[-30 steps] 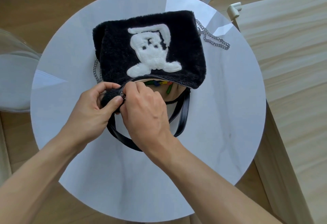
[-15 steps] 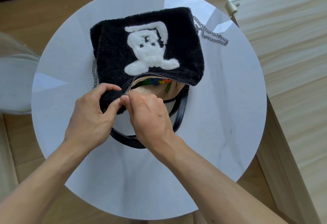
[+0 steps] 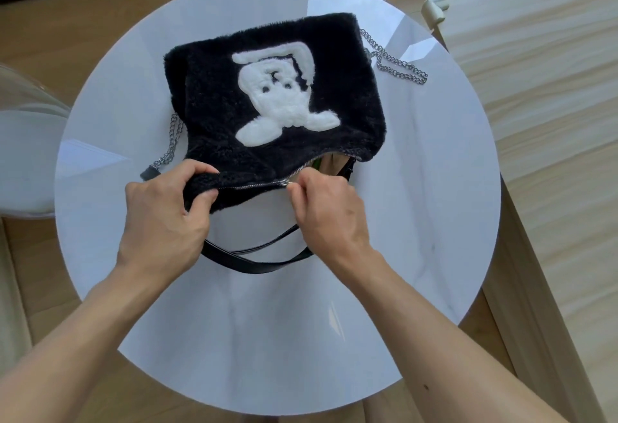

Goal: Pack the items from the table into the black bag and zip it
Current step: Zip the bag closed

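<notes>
black bag (image 3: 214, 115) part zipped, inside mostly hidden

Black bag (image 3: 214, 115): flat on white table (image 3: 434, 222).
My left hand (image 3: 160, 222): grips bag's near left corner.
My right hand (image 3: 331, 212): pinches zipper pull (image 3: 287, 183) on bag's near edge.

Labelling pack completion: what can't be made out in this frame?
Head view only.
Bag contents: the black bag and its furry top, plus the right hand, hide them; only a green sliver shows in the open gap.
Zipper pull: mostly covered by the right hand's pinching fingers; only a silver tip shows.
Near bag corner: wrapped by the gripping left hand.
Black strap: both ends run behind the hands.
</notes>
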A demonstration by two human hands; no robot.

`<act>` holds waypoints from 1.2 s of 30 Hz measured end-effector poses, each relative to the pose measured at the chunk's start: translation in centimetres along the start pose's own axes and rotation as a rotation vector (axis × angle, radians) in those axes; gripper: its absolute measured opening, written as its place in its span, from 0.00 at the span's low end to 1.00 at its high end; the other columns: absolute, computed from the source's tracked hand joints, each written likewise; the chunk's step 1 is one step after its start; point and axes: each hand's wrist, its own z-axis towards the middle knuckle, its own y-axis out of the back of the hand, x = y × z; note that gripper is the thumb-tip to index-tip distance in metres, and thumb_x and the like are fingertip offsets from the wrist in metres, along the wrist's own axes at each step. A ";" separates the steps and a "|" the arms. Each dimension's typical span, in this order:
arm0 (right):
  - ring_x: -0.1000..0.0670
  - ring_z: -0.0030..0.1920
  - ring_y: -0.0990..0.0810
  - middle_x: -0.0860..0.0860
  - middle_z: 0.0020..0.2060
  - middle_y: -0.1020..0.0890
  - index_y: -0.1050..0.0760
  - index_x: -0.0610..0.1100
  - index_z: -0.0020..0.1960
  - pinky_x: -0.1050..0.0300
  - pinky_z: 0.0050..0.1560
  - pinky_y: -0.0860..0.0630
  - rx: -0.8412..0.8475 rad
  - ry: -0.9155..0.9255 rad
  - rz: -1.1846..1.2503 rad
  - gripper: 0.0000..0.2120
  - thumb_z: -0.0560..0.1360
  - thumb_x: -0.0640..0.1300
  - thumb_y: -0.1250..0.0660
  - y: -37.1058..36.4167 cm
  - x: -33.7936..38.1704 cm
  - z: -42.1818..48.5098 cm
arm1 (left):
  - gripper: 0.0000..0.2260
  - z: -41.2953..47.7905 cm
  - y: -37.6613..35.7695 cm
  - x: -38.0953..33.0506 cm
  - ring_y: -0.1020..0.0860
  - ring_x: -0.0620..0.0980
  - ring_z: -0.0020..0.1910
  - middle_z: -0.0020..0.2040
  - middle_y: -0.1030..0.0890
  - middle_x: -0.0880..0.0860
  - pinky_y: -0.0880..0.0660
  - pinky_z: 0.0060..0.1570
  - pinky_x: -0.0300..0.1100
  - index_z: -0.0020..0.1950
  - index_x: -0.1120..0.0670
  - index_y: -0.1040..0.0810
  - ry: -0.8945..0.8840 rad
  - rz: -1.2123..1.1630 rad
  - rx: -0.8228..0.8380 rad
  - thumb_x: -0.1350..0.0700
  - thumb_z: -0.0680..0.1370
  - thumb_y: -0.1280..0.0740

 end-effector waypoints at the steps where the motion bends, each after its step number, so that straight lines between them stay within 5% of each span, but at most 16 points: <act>1: 0.42 0.33 0.28 0.51 0.31 0.28 0.32 0.45 0.41 0.52 0.35 0.36 -0.045 -0.072 -0.016 0.14 0.82 0.50 0.43 0.1 -1.0 0.2 | 0.07 0.3 0.1 0.3 0.26 0.44 0.28 0.33 0.23 0.41 0.25 0.46 0.52 0.52 0.47 0.21 0.012 0.014 -0.032 0.58 0.77 0.32; 4: 0.42 0.32 0.26 0.50 0.29 0.26 0.29 0.42 0.41 0.50 0.34 0.33 -0.197 -0.234 0.020 0.16 0.82 0.50 0.41 0.5 -4.3 0.4 | 0.08 1.1 0.4 1.4 0.27 0.46 0.31 0.32 0.24 0.43 0.24 0.50 0.60 0.53 0.46 0.23 0.047 0.078 -0.080 0.57 0.77 0.34; 7: 0.44 0.31 0.25 0.48 0.28 0.23 0.26 0.42 0.40 0.49 0.32 0.28 -0.267 -0.240 0.155 0.15 0.81 0.49 0.38 0.4 -5.6 0.1 | 0.07 1.1 -0.2 2.4 0.25 0.52 0.34 0.32 0.23 0.47 0.34 0.54 0.53 0.54 0.47 0.24 0.026 0.203 -0.005 0.57 0.77 0.34; 11: 0.50 0.28 0.28 0.54 0.27 0.26 0.27 0.44 0.38 0.54 0.32 0.33 -0.291 -0.211 0.256 0.14 0.81 0.48 0.36 -0.2 -6.0 -0.4 | 0.11 1.3 -1.3 2.3 0.27 0.62 0.51 0.49 0.22 0.57 0.37 0.49 0.53 0.55 0.51 0.21 -0.046 0.509 -0.004 0.55 0.72 0.30; 17: 0.46 0.35 0.23 0.49 0.33 0.21 0.24 0.42 0.41 0.47 0.39 0.26 -0.264 -0.098 0.402 0.08 0.79 0.42 0.34 -0.9 -5.4 -1.2 | 0.24 3.5 -7.6 -4.9 0.27 0.56 0.55 0.56 0.26 0.54 0.27 0.52 0.53 0.64 0.54 0.24 -0.539 0.374 0.199 0.52 0.68 0.28; 19: 0.47 0.37 0.21 0.49 0.36 0.18 0.21 0.42 0.44 0.50 0.41 0.24 -0.237 -0.069 0.455 0.06 0.78 0.41 0.35 -0.6 -5.6 -1.1 | 0.24 4.2 -10.1 -6.3 0.26 0.55 0.55 0.57 0.25 0.54 0.28 0.51 0.50 0.66 0.55 0.26 -0.567 0.459 0.234 0.51 0.71 0.28; 22: 0.54 0.43 0.21 0.53 0.43 0.18 0.20 0.44 0.49 0.62 0.42 0.27 -0.288 -0.109 0.501 0.09 0.72 0.38 0.36 0.3 -7.0 -0.5 | 0.15 5.8 -11.8 -6.4 0.23 0.57 0.48 0.49 0.21 0.55 0.30 0.48 0.48 0.60 0.57 0.22 -0.594 0.448 0.184 0.64 0.74 0.34; 26: 0.47 0.61 0.28 0.49 0.59 0.26 0.29 0.44 0.63 0.55 0.61 0.30 -0.280 -0.159 0.251 0.24 0.68 0.37 0.31 0.9 -9.7 2.5 | 0.12 7.9 -11.7 -5.4 0.22 0.57 0.44 0.45 0.19 0.56 0.25 0.48 0.52 0.55 0.59 0.19 -0.560 0.275 0.259 0.67 0.75 0.36; 28: 0.48 0.64 0.29 0.51 0.61 0.23 0.27 0.45 0.63 0.53 0.64 0.31 -0.137 -0.117 0.226 0.20 0.72 0.41 0.29 1.3 -10.4 4.5 | 0.10 8.2 -11.5 -5.0 0.22 0.55 0.45 0.46 0.19 0.55 0.24 0.48 0.50 0.55 0.58 0.19 -0.516 0.195 0.314 0.65 0.76 0.35; 31: 0.46 0.49 0.23 0.48 0.45 0.19 0.27 0.42 0.48 0.45 0.53 0.26 -0.035 -0.010 0.292 0.03 0.76 0.39 0.33 2.6 -10.6 6.9 | 0.09 8.5 -11.0 -4.8 0.23 0.51 0.45 0.46 0.20 0.53 0.27 0.48 0.43 0.54 0.56 0.19 -0.418 0.102 0.393 0.63 0.77 0.35; 36: 0.51 0.31 0.29 0.50 0.29 0.27 0.25 0.36 0.41 0.56 0.31 0.31 0.257 0.043 0.503 0.07 0.73 0.37 0.40 6.6 -10.4 9.2 | 0.07 9.3 -10.3 -5.1 0.24 0.51 0.43 0.46 0.20 0.54 0.27 0.43 0.42 0.53 0.55 0.19 -0.384 0.104 0.470 0.62 0.78 0.34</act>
